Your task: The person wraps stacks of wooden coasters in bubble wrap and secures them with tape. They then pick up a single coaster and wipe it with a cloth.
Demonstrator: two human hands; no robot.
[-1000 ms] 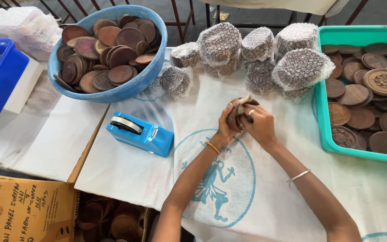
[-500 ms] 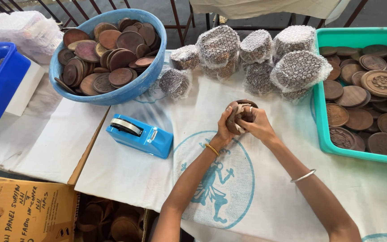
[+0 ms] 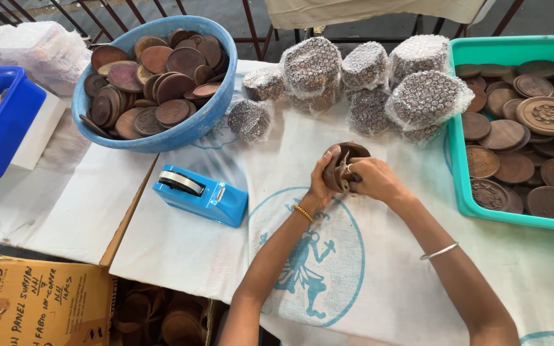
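Turned more on edge since a moment ago, the stack of wooden discs (image 3: 344, 163) sits clamped between both hands (image 3: 354, 179), squaring its edges.

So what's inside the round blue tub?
The round blue tub is heaped with brown wooden discs, some flat, some leaning on edge. Anything beneath the top layers, and the tub's bottom, is covered.
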